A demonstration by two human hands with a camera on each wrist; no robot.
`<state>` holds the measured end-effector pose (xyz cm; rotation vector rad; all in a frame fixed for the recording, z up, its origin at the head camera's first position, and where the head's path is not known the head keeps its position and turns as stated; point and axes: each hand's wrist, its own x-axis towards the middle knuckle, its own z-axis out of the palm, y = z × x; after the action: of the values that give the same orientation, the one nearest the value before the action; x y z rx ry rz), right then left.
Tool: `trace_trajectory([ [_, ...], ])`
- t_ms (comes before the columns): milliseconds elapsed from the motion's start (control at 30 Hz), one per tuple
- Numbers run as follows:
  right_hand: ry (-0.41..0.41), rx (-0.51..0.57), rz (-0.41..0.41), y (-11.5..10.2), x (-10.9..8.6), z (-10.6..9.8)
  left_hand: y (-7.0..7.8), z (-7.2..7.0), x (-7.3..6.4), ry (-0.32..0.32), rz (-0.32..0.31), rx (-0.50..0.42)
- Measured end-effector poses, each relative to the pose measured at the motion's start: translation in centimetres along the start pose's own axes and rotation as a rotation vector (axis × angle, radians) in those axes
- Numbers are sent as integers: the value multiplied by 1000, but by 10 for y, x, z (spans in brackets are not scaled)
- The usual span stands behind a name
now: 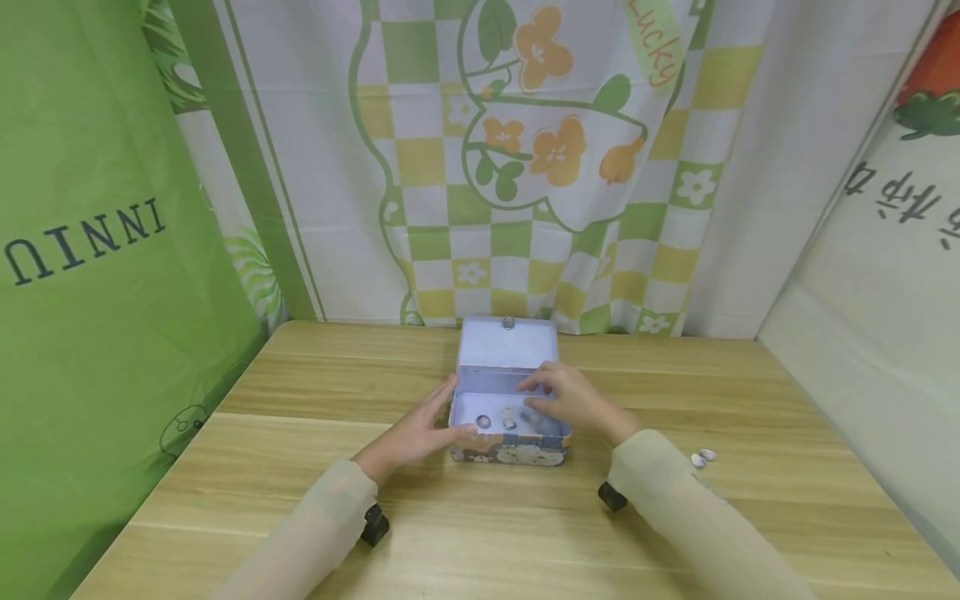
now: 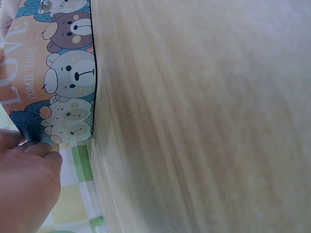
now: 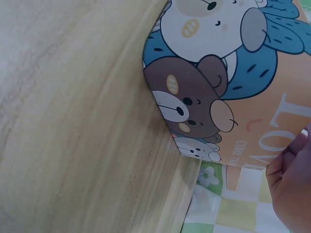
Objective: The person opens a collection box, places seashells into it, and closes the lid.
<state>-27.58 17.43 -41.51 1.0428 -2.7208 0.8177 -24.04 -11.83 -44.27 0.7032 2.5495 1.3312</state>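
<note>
A hinged tin box (image 1: pixel 508 450) printed with cartoon bears stands on the table, its lid (image 1: pixel 507 343) tilted up at the back. Several small, shiny round pieces (image 1: pixel 483 422) lie inside on the pale floor. My left hand (image 1: pixel 416 433) holds the box at its left front corner, fingers along the left wall and thumb across the front rim. Over the right half of the box is my right hand (image 1: pixel 573 400), fingers bent and spread, with nothing visible between thumb and forefinger. In the right wrist view only part of this hand (image 3: pixel 294 182) shows beyond the rim.
Two small whitish oval pieces (image 1: pixel 702 457) lie on the wooden table (image 1: pixel 787 517) to the right of my forearm. A patterned curtain (image 1: pixel 427 167) hangs behind the table's back edge. Green cloth (image 1: pixel 90 350) covers the left side, and a pale cloth (image 1: pixel 877 317) hangs on the right.
</note>
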Motion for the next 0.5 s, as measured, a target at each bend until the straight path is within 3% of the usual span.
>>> trace_trajectory([
  [200,-13,-13,-5,0,-1,0,0,0,0,2,8,11],
  [500,-7,59,3,-1,-3,-6,-1,1,1,-7,14,2],
])
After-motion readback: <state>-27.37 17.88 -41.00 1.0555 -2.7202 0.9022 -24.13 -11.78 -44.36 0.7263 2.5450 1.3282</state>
